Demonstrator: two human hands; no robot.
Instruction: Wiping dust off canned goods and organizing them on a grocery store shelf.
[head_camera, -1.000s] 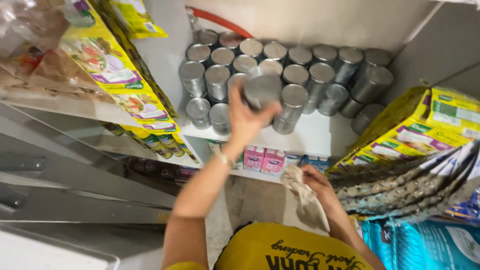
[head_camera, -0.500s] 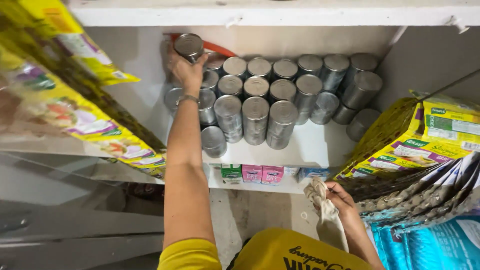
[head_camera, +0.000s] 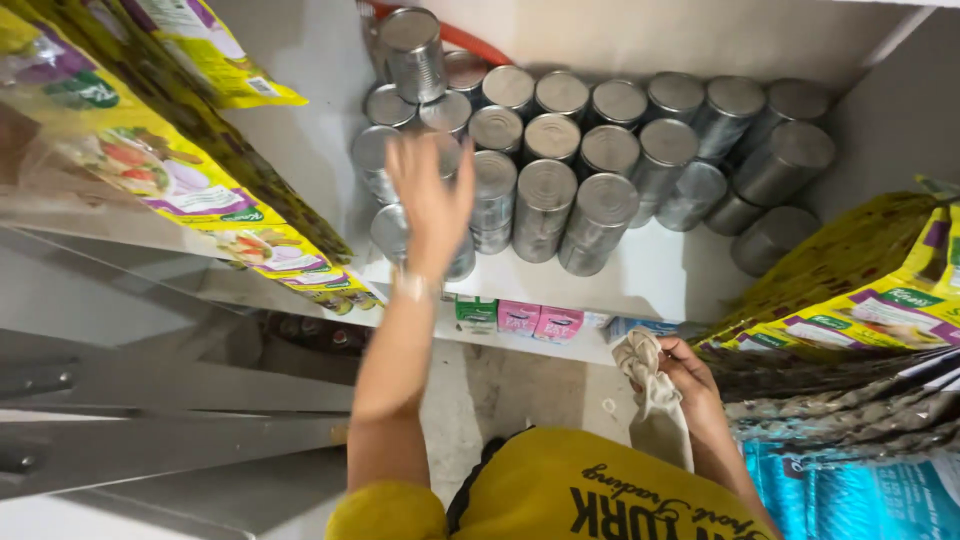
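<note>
Many unlabelled silver cans stand in rows on a white shelf. One can sits on top of the others at the back left. My left hand hovers with fingers spread over the front left cans, empty, a bracelet on its wrist. My right hand is low at my waist, closed on a crumpled beige cloth.
Yellow food packets hang along the left shelf edge, more yellow packets lie at right above blue bags. Small pink and green cartons stand on a lower shelf. Grey metal shelf rails run at lower left.
My left hand lifted a can to the back left, set it on top of the stack, let go and drew back toward the front cans. My right hand kept the cloth.
</note>
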